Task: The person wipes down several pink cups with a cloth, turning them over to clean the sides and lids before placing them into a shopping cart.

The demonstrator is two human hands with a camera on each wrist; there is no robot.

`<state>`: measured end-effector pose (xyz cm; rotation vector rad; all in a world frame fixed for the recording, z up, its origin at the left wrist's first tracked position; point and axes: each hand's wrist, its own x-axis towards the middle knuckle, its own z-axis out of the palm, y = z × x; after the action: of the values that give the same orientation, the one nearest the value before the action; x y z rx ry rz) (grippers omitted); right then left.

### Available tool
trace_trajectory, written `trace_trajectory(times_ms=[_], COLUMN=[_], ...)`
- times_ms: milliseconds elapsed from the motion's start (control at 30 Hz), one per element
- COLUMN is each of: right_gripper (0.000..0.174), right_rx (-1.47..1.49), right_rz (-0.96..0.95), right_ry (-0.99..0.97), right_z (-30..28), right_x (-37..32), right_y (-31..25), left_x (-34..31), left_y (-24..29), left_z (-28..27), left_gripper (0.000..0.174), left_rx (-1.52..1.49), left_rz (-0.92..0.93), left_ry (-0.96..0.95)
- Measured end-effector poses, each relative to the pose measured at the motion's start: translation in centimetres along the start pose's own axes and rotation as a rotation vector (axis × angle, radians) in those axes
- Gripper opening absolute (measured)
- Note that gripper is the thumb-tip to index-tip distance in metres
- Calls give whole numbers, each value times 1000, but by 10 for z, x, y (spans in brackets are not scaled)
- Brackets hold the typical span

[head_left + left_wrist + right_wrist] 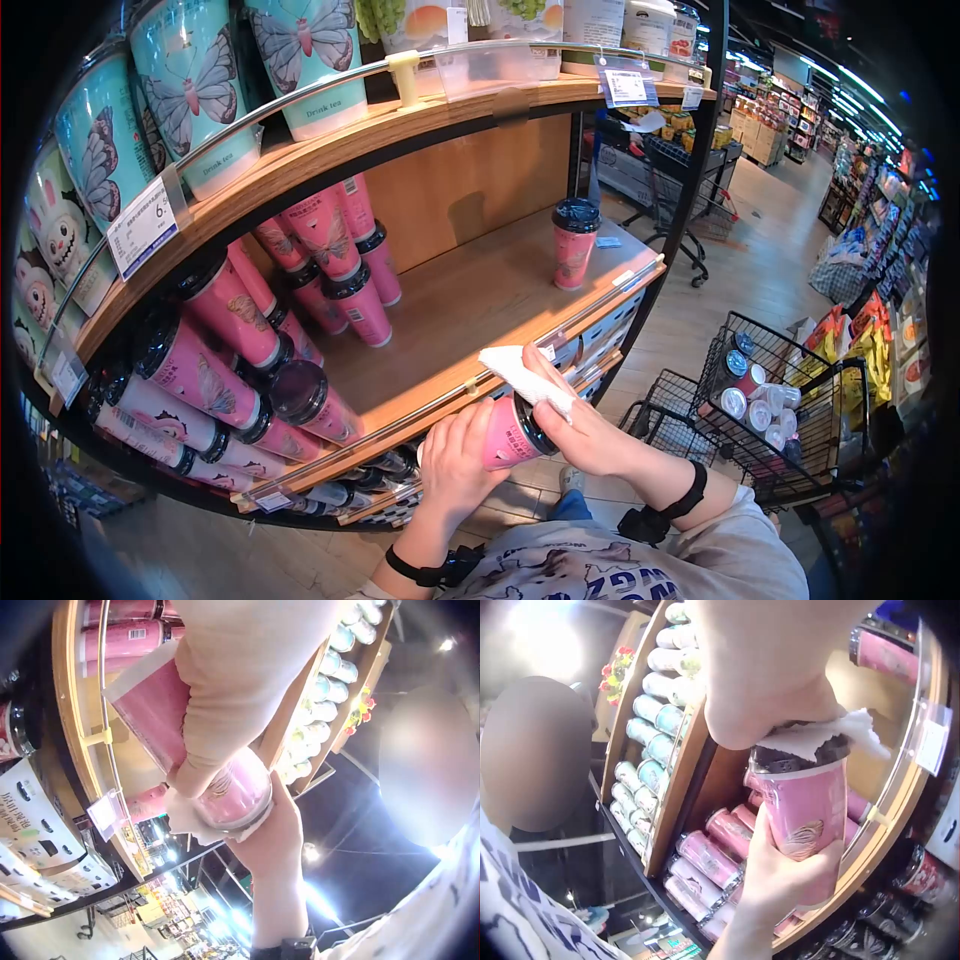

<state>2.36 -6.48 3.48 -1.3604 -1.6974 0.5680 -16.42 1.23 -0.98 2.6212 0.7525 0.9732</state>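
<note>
My left hand (458, 462) grips a pink cup (508, 440) around its body, and the cup tilts with its black lid toward the right. My right hand (590, 438) holds a white tissue (525, 382) against the lid, thumb on the near side. In the right wrist view the tissue (802, 742) lies over the black lid (780, 759), with the left hand's fingers curled round the pink body (810, 802) below. The left wrist view shows the right hand (270, 840) behind the lid end, tissue (187, 817) bunched beside it.
Pink cups (215, 385) crowd the left of the wooden shelf (440, 290); one cup (575, 245) stands upright at its right end. Turquoise cups (190, 90) line the shelf above. A metal rail runs along the front edge. A black cart (830, 400) with containers stands at right.
</note>
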Motion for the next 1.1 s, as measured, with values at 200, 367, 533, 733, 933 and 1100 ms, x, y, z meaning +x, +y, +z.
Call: trace_trajectory(times_ms=[200, 367, 533, 733, 933, 1100], right_gripper=[54, 52, 60, 60, 50, 63], right_rx=[-11, 155, 366, 864, 1016, 320], right_rz=[-175, -343, -294, 12, 286, 402], right_ry=[-49, -236, -272, -79, 632, 432], right_z=[-1, -18, -33, -50, -89, -122], right_x=[2, 5, -10, -56, -106, -152], right_y=[-4, 2, 10, 29, 39, 51], left_x=[-2, -1, 4, 29, 44, 69], left_y=[-9, -21, -15, 15, 23, 63], left_z=[0, -7, -3, -3, 39, 91], left_gripper=[90, 82, 93, 83, 75, 77], left_rx=[-320, -896, -1295, -1205, -1214, -1226], left_rz=[-215, -313, -377, -327, -437, -379], left_ry=[-44, -128, -324, -546, -661, -922])
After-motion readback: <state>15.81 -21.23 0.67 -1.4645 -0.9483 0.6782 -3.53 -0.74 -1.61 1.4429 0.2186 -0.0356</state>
